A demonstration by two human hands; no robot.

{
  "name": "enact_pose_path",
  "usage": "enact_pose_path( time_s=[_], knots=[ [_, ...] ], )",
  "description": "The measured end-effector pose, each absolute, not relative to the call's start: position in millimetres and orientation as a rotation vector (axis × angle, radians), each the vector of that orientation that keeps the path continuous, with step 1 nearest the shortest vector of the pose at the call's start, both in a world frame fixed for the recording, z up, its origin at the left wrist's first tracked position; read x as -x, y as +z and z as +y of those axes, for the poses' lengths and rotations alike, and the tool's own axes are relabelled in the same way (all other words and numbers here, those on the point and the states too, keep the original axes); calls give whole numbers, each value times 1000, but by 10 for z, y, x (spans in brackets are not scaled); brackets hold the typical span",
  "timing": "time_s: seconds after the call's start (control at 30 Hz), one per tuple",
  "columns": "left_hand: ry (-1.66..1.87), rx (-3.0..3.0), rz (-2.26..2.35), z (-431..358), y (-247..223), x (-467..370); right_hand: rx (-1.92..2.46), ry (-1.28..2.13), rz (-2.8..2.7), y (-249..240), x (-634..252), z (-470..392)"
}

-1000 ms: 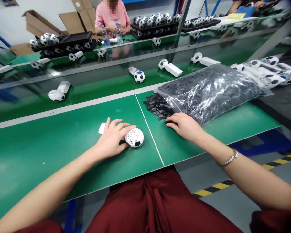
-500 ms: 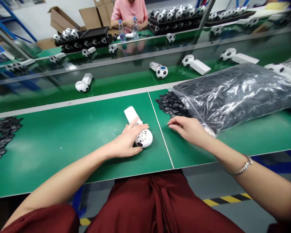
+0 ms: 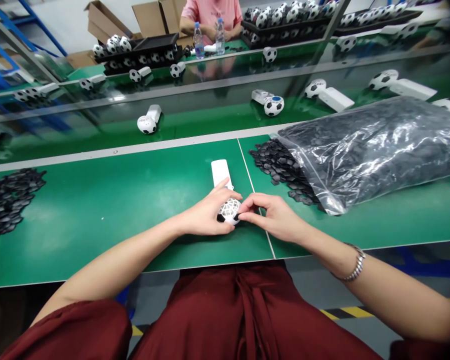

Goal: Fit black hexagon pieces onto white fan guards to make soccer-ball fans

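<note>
A white device (image 3: 220, 172) with a round football-patterned head lies on the green table (image 3: 142, 200) in front of me. My left hand (image 3: 212, 210) is wrapped round the left side of its head, which has an open white lattice and black patches. My right hand (image 3: 272, 215) pinches a small black piece against the right side of the head. Right of the device, a pile of black pieces (image 3: 281, 162) spills from the mouth of a clear plastic bag (image 3: 375, 145) full of them.
At the far left is another pile of black pieces (image 3: 13, 200). Beyond the table, a green conveyor (image 3: 202, 122) carries several football-headed devices. Across it sit a person in pink (image 3: 225, 15), two bottles (image 3: 220, 37) and black trays (image 3: 285, 34) of football heads.
My right hand has moved left from beside the black pile to the device's head. The device is now more upright in view, with my left hand still round it. Items on the conveyor have shifted right.
</note>
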State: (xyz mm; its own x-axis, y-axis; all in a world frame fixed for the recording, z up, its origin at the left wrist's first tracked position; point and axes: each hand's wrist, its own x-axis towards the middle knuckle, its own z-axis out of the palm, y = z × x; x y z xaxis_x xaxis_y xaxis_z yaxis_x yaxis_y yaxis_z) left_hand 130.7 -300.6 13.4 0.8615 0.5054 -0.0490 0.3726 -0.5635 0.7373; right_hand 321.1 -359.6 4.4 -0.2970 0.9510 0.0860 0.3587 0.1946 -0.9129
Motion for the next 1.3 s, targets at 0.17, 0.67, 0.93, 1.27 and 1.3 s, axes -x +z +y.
enact_pose_path(
  time_s=[0.17,0.67,0.93,1.27,1.3],
  knots=[
    [279,-2225,629,-3015,127,-1334,1249,1203,-1680,50,-3194,-3556],
    [200,-2243,597,-2971,131,-1290,1613,597,-1981,-8,-3623,-3594],
    [330,-2161,1068,-3104,62,-1277,2055,-308,-2405,-87,-4010,-3697],
    [214,-2234,809,-2992,250,-1007,2011,-305,-2450,26,-3942,-3609],
    [226,-2228,840,-2995,235,-1006,1959,-262,-2428,43,-3898,-3580]
  ],
)
